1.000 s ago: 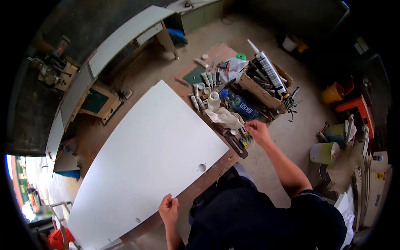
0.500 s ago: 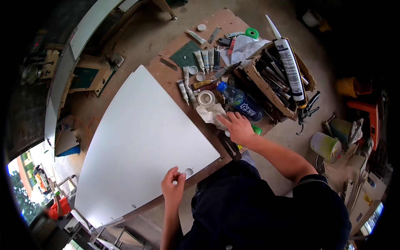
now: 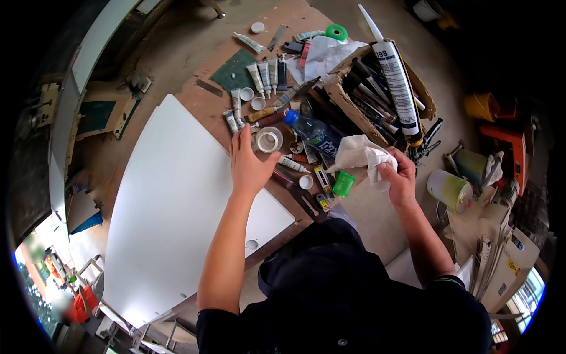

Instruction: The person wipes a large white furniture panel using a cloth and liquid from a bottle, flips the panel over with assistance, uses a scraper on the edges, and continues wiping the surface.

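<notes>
From the left, I see the white board running near-left to far-right across the bench. My left hand lies spread at its far-right edge, fingertips nearest the roll of tape just beyond. Further right, my right hand pinches a crumpled white rag, just right of the water bottle.

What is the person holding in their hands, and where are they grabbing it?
The right hand pinches a crumpled white cloth at its right end. The left hand holds nothing; it reaches flat toward a roll of clear tape.
</notes>
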Demonstrator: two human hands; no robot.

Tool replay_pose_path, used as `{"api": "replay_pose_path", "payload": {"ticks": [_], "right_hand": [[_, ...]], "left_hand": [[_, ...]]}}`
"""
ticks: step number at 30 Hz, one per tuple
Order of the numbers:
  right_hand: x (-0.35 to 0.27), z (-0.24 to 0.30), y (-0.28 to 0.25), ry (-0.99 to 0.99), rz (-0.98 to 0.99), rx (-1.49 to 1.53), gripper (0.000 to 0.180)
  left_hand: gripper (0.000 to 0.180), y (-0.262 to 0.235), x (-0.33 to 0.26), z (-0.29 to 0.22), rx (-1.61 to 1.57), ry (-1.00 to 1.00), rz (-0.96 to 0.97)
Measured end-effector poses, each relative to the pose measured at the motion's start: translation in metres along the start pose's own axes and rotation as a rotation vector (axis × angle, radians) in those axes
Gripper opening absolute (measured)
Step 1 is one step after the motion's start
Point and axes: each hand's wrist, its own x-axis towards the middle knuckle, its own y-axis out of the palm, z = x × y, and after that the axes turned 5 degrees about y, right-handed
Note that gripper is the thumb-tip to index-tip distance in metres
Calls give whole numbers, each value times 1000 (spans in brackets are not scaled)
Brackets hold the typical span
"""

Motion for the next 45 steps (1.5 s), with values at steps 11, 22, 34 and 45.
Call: {"api": "replay_pose_path", "payload": {"ticks": [11,22,34,45], "right_hand": [[-14,-38,87,-355,20,-848,23],[33,-111,167,-40,235,-1452,15],[29,-101,177,-38,144,-1441,20],[-16,-43,107,-239,188,-861,13]], "left_hand": [[79,19,7,12,-1,99,-27],[57,-52,-131,69,211,-63,-226],[73,-24,-49,5,-24,109,-212],[55,-6,2,-10,-146,183,-272]]}}
